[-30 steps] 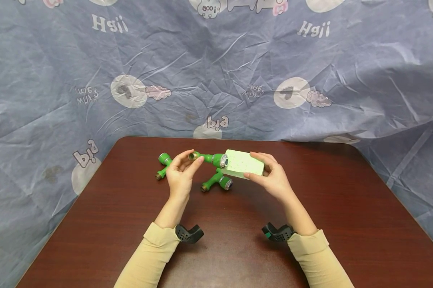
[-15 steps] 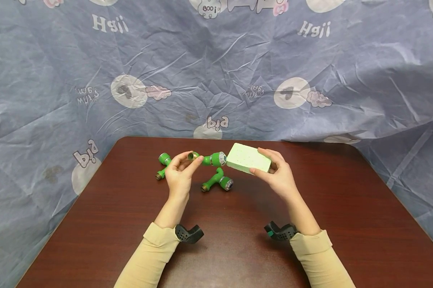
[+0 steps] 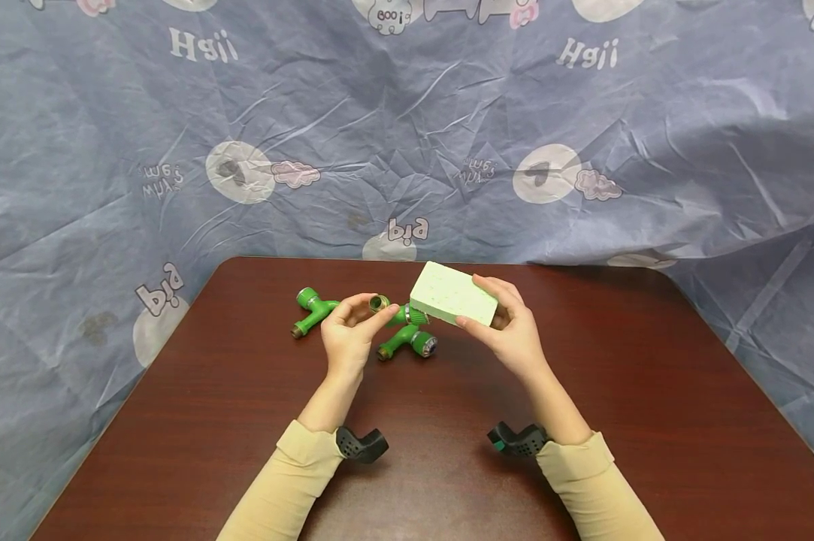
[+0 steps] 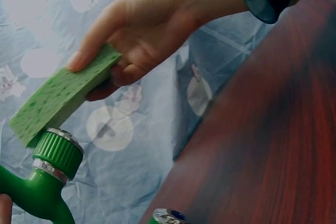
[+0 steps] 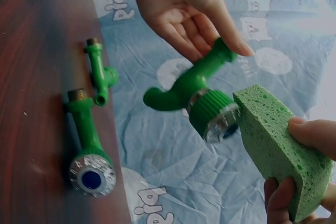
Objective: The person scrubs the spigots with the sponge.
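Note:
My left hand point(image 3: 347, 344) pinches a green tap point(image 5: 195, 83) by its threaded inlet end, holding it above the table. A pale green sponge point(image 3: 452, 294) is gripped by its right end between the thumb and fingers of my right hand point(image 3: 515, 334). In the right wrist view, a corner of the sponge meets the edge of the tap's ribbed knob point(image 5: 210, 111). The left wrist view has the sponge point(image 4: 65, 98) slanting over the top of that knob point(image 4: 58, 155). In the head view the sponge hides the knob's silver end.
Two more green taps lie on the brown table point(image 3: 407, 451): one on the left point(image 3: 314, 312), another point(image 3: 407, 343) just below the held tap. A blue patterned cloth point(image 3: 407, 150) hangs behind the table. Dark wrist devices point(image 3: 362, 445) sit at both cuffs.
The sponge first went right and up, then came back left over the knob end. My left hand has shifted slightly right and down, turning the tap's brass inlet more toward the head camera.

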Action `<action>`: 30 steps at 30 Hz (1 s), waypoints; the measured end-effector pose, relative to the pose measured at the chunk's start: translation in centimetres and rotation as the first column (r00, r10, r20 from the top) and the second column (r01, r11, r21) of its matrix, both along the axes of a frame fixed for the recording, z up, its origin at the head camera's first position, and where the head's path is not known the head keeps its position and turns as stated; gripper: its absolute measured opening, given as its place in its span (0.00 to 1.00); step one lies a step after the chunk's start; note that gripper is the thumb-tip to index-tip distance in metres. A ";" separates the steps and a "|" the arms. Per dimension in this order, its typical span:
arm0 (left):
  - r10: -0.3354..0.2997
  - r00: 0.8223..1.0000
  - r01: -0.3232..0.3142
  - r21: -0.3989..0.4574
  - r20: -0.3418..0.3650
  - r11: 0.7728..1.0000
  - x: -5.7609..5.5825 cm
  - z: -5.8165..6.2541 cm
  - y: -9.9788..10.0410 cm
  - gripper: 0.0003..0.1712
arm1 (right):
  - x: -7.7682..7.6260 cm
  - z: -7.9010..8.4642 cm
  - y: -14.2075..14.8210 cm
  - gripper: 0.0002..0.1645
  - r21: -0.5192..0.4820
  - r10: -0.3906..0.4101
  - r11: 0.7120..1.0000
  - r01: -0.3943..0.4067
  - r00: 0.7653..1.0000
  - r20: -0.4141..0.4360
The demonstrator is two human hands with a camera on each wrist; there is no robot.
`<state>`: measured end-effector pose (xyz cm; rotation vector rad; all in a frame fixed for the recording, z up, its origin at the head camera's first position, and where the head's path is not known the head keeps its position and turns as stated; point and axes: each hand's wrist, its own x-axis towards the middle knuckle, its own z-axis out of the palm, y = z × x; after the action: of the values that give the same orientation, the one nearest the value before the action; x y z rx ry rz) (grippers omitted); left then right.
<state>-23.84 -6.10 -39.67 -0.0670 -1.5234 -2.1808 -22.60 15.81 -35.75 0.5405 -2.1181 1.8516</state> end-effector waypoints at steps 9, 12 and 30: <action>-0.031 0.999 0.030 -0.052 -0.021 0.998 0.2 -0.2 0.6 0.21 | 1.1 0.5 -1.4 0.37 0.074 0.061 0.995 -0.060 0.998 -0.007; -0.031 0.999 0.030 -0.051 -0.022 0.998 0.2 -0.2 0.5 0.21 | 1.0 0.5 -1.3 0.37 0.098 0.092 0.991 -0.090 0.996 -0.017; -0.014 1.000 0.014 -0.082 0.000 0.996 0.0 -0.5 0.5 0.19 | 1.4 0.9 -1.3 0.37 0.098 -0.031 0.995 0.037 0.997 -0.068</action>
<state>-23.81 -5.63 -40.14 -0.1062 -1.6168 -2.1280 -21.20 14.55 -34.81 0.5762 -2.1705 1.6944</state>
